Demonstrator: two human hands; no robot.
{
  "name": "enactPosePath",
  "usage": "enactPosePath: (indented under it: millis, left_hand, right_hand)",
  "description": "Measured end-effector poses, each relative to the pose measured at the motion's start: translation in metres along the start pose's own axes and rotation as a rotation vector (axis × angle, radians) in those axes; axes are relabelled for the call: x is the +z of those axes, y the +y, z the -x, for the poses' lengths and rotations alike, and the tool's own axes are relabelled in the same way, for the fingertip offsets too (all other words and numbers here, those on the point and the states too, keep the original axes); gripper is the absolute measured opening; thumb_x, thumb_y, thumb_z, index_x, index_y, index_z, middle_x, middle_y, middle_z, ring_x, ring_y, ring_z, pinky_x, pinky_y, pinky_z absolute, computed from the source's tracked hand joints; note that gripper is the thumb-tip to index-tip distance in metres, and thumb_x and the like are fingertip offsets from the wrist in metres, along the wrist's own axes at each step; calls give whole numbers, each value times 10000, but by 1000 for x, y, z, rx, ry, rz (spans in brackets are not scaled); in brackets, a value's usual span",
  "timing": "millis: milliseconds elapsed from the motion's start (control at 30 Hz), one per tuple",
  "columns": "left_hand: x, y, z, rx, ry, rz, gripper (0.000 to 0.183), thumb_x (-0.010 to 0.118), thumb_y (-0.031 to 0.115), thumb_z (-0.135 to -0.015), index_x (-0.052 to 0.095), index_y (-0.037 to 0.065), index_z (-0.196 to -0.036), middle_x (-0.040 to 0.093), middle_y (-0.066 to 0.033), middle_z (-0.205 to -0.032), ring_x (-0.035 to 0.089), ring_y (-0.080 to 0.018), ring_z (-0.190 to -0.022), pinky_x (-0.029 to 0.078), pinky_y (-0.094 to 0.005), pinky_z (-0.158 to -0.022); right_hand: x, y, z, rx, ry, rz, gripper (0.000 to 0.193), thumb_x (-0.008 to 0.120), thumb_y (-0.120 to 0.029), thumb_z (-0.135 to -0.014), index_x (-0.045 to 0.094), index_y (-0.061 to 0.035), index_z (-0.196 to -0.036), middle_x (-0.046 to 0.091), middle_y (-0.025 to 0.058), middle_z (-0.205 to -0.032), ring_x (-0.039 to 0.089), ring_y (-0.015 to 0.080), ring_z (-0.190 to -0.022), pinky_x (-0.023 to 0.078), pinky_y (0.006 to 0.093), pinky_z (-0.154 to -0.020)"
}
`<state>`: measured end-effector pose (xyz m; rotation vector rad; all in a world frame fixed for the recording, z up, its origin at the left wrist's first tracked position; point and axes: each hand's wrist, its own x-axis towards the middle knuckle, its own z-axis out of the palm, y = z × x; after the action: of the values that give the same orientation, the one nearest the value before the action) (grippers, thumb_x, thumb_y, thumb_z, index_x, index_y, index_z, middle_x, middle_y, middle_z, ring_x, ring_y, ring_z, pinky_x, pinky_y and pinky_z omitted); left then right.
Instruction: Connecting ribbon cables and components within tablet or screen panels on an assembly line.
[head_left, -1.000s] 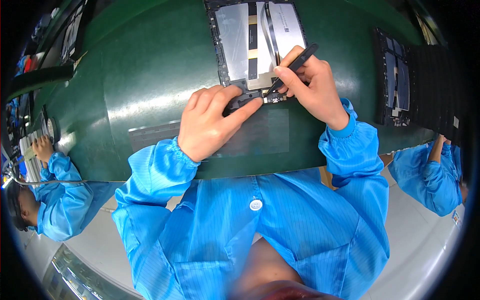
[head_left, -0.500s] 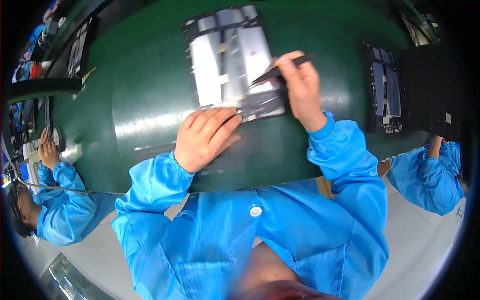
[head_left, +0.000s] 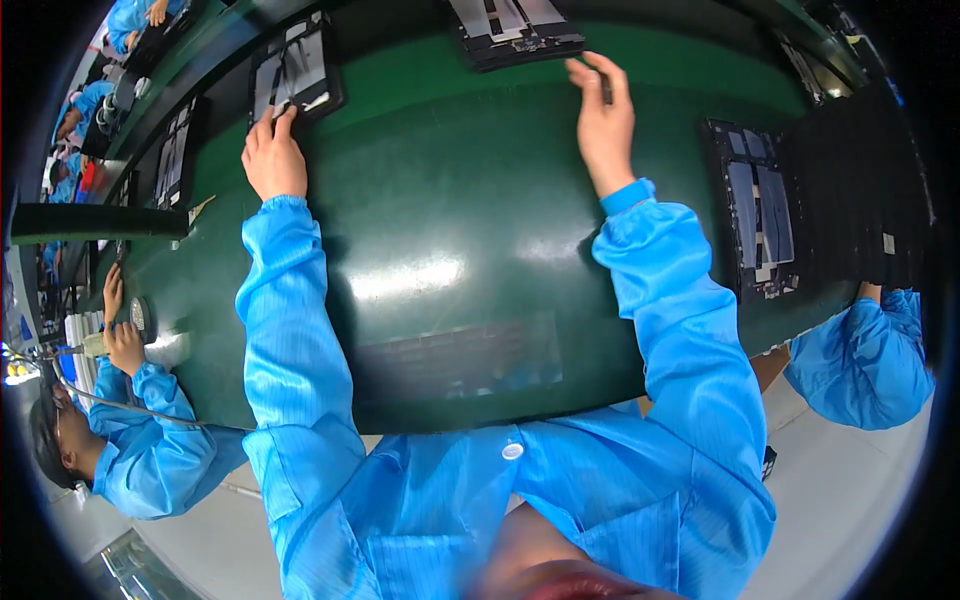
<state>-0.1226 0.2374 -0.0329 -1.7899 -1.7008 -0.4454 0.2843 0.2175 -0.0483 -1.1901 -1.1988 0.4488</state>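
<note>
My left hand (head_left: 275, 158) reaches far to the left, its bent fingers on the near end of an opened tablet (head_left: 292, 72) with a black frame and silver-grey battery panels inside. My right hand (head_left: 606, 125) is raised at the far side of the table. A short dark piece of the black tweezers (head_left: 606, 90) shows between its curled fingers; the rest is hidden. Just beyond and left of those fingertips lies another opened tablet (head_left: 520, 45), cut off by the upper edge of the view. I cannot tell whether the fingertips touch it.
The green tabletop (head_left: 460, 200) bears a clear flat strip (head_left: 460, 362) near its front edge. A third opened tablet (head_left: 760, 210) with a black cover lies at right. More devices (head_left: 175, 150) lie at far left, behind a dark bar (head_left: 100, 222). Co-workers in blue sit on both sides.
Both hands have moved away from me, the left also leftward. The tablet between them has left the middle; one now lies at the far edge. My left hand has reached another tablet.
</note>
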Motion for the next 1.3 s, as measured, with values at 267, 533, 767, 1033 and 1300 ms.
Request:
enactPosePath:
  millis: [267,533,767,1033,1300]
  left_hand:
    - [-6,156,-32,188,55,512,564,590,18,-789,548,12,-1351,688,-162,-1124,647,-366,-984,522,-489,-858]
    - [-16,189,-26,-273,-93,1286,521,483,26,-918,502,10,-1439,643,-152,-1283,676,-244,-999,541,-366,-914]
    - [-92,156,41,-802,-376,1767,513,494,102,-990,445,-46,-1479,604,-129,-1324,636,-186,-1019,545,-309,-865]
    - [-191,114,140,-857,-929,1890,535,545,105,-1002,413,-46,-1499,550,-118,-1351,620,-196,-1151,526,-306,-910]
    - [-202,103,135,-154,-777,1260,336,663,92,-948,661,5,-1273,668,-114,-1060,682,-173,-857,538,-285,-708]
  right_hand:
    - [15,34,-51,-39,88,457,331,540,-205,-1001,497,-85,-1306,712,225,-1039,655,471,-962,502,557,-828]
    - [8,15,-44,37,190,46,205,567,-183,-1019,595,-99,-1203,757,98,-913,714,193,-790,544,361,-750]
    - [-41,-22,40,171,-102,-265,205,546,-136,-1051,610,-34,-1216,733,80,-952,625,93,-819,513,246,-760]
    - [-120,-77,133,256,-307,-104,250,553,-71,-1034,563,-20,-1278,724,98,-1015,628,107,-817,518,254,-765]
    - [-117,-83,128,247,-381,-8,288,577,-46,-1016,532,-26,-1299,723,117,-1152,649,106,-892,514,251,-780]
